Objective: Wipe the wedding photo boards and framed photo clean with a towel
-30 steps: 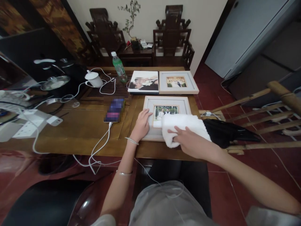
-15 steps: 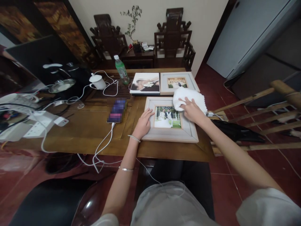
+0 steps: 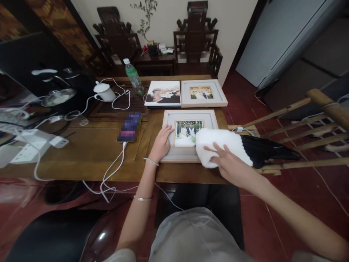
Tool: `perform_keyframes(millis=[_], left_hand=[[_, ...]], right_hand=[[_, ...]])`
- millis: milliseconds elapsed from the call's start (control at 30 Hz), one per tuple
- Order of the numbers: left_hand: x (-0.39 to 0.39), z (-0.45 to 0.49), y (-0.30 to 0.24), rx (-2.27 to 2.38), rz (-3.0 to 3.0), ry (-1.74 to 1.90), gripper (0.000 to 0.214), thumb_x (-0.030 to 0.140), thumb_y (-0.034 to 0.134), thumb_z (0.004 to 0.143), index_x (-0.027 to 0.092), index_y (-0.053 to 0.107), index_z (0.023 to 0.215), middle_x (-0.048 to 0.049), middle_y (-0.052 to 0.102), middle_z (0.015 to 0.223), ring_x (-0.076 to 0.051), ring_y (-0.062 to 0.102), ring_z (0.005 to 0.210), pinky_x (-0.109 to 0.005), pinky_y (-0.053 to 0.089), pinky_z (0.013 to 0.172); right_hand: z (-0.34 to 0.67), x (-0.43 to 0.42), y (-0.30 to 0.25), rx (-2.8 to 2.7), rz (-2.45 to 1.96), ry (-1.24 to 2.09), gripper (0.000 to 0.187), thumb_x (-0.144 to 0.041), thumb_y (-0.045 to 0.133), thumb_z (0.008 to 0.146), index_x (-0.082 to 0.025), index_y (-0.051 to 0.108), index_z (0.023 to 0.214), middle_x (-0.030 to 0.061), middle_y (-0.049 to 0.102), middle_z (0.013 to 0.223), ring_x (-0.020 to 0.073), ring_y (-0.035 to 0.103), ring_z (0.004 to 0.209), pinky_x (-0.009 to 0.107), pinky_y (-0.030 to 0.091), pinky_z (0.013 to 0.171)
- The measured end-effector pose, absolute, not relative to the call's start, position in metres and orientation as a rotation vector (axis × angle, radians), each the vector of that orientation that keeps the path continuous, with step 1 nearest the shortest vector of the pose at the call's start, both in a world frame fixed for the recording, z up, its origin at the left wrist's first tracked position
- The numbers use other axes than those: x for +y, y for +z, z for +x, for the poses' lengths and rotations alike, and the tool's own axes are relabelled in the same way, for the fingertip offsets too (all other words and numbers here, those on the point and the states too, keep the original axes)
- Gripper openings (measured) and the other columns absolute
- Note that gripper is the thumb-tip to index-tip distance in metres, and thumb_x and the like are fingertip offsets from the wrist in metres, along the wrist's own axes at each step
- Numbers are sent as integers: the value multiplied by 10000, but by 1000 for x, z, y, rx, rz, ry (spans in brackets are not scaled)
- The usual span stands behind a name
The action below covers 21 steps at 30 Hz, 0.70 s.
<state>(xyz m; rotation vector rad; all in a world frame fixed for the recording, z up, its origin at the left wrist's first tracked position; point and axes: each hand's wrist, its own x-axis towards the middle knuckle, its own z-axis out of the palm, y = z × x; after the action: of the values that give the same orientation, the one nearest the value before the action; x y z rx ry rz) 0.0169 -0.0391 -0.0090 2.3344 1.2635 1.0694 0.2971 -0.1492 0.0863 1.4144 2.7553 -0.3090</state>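
Observation:
A pale picture frame (image 3: pixel 169 120) with a photo of a couple lies flat near the front edge of the wooden table. My left hand (image 3: pixel 163 142) rests on its left side with fingers stretched out, steadying contact at the border. A folded white cloth (image 3: pixel 231 143) covers the frame's right side and lower right corner. My right hand (image 3: pixel 225 162) presses on the cloth, gripping it between thumb and fingers. Behind lie a second picture frame (image 3: pixel 201 103) and, beside it on the left, a stack topped by a photo panel (image 3: pixel 166 87).
Left of the frame lies a phone (image 3: pixel 129 127) on a white charging cable. A green bottle (image 3: pixel 135 77), a lidded white cup (image 3: pixel 104 91) and a power strip (image 3: pixel 31 147) stand farther left. A bamboo chair (image 3: pixel 302 133) with a black item (image 3: pixel 267 149) adjoins the table's right end.
My right hand and the cloth have moved down from the frame's upper right corner to its lower right. My left hand stays on the left border. The view has shifted slightly.

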Motion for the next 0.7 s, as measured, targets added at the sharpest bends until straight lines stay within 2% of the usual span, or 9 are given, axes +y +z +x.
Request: perform_keyframes(millis=[133, 333, 567, 700], left_hand=[[-39, 17, -8, 1263, 2324, 1073, 514, -31, 362, 787, 151, 558, 1226, -120, 533, 1372, -221, 358, 1385, -498, 307, 1151], [-40, 18, -7, 1259, 2284, 1083, 523, -27, 356, 790, 163, 557, 1235, -110, 536, 1372, -219, 364, 1381, -503, 297, 1156], [-41, 20, -7, 1290, 2256, 1102, 533, -25, 346, 792, 141, 533, 1262, -128, 532, 1372, -226, 375, 1375, -493, 295, 1160], [-40, 21, -8, 1294, 2253, 1122, 562, -27, 345, 785, 168, 513, 1285, -102, 530, 1377, -218, 368, 1379, -498, 288, 1162]], right_hand=[[299, -89, 74, 2784, 1537, -124, 522, 36, 374, 699, -140, 687, 1078, 104, 439, 1464, 384, 268, 1396, 653, 293, 1068], [292, -28, 68, 2773, 1602, 94, 528, 23, 368, 710, -127, 667, 1118, 116, 466, 1443, 386, 349, 1338, 658, 323, 1018], [290, -107, 82, 2682, 1501, -84, 517, 36, 356, 717, -123, 679, 1088, 105, 426, 1473, 402, 292, 1374, 666, 324, 1025], [287, -149, 88, 2644, 1485, -191, 519, 44, 362, 704, -136, 697, 1058, 103, 423, 1473, 412, 294, 1374, 670, 343, 1018]])
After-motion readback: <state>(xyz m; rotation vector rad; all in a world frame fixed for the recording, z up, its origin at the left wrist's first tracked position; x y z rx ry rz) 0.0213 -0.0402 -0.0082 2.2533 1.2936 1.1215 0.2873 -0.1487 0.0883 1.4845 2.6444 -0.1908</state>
